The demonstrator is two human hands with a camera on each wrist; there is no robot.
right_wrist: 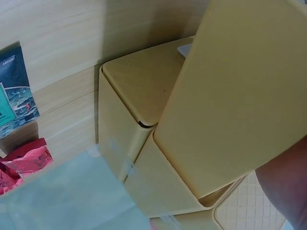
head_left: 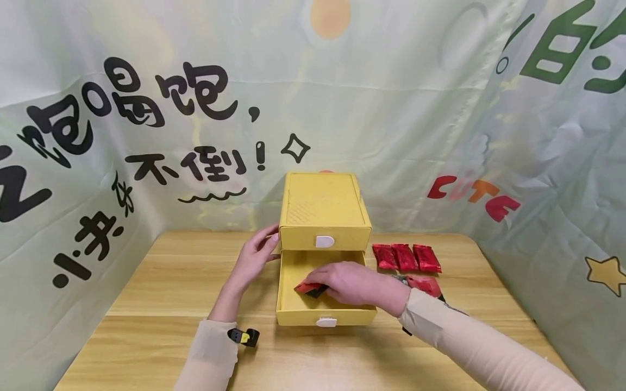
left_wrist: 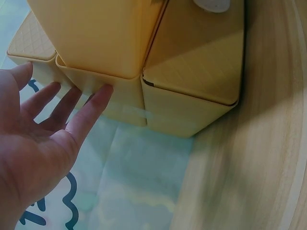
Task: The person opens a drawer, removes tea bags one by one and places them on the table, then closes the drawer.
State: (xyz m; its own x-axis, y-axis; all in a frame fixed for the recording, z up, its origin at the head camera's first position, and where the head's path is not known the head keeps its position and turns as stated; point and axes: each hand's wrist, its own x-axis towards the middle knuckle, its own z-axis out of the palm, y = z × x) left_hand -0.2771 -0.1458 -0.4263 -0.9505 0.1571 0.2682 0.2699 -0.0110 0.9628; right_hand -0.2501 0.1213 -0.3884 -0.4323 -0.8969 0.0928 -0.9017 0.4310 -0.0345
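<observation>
Three red packets (head_left: 404,257) lie beside yellow drawers (head_left: 326,231)

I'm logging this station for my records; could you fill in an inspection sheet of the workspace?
Surface: wooden table, light grain.
Job's things: yellow drawer unit, one drawer pulled out; red-and-black packet in hand; three red packets and a blue packet right of the unit.
Clutter: nothing seen beyond packets.
Hands: left hand at the unit's left side, contact unclear; right hand pinches the red-and-black packet.
Cables: nothing clearly seen.
Surroundings: pale printed backdrop.
</observation>
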